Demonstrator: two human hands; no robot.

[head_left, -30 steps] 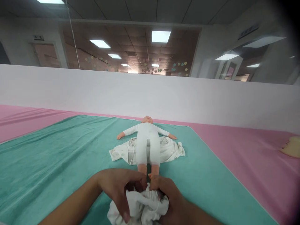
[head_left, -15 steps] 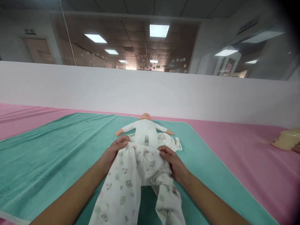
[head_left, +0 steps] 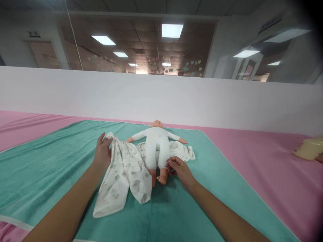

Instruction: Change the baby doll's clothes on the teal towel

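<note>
A baby doll point(head_left: 156, 143) in a white bodysuit lies on its back on a teal towel point(head_left: 50, 168), arms spread, bare feet toward me. Under it lies a white printed garment point(head_left: 183, 151). White bear-print trousers point(head_left: 121, 174) lie spread to the doll's left. My left hand point(head_left: 103, 153) rests on the trousers' waist end, thumb out, fingers over the cloth. My right hand point(head_left: 179, 169) is beside the doll's right-hand leg, fingertips pinched at the cuff of the white bodysuit.
The towel lies on a pink sheet point(head_left: 264, 174). A low white wall point(head_left: 227, 104) runs behind, with glass panes above it. A pale yellow object point(head_left: 306, 148) sits on the pink sheet at the far right.
The trousers were bunched at the doll's feet, then drawn up over its legs; now they lie off to the left. My right hand has dropped to the doll's leg.
</note>
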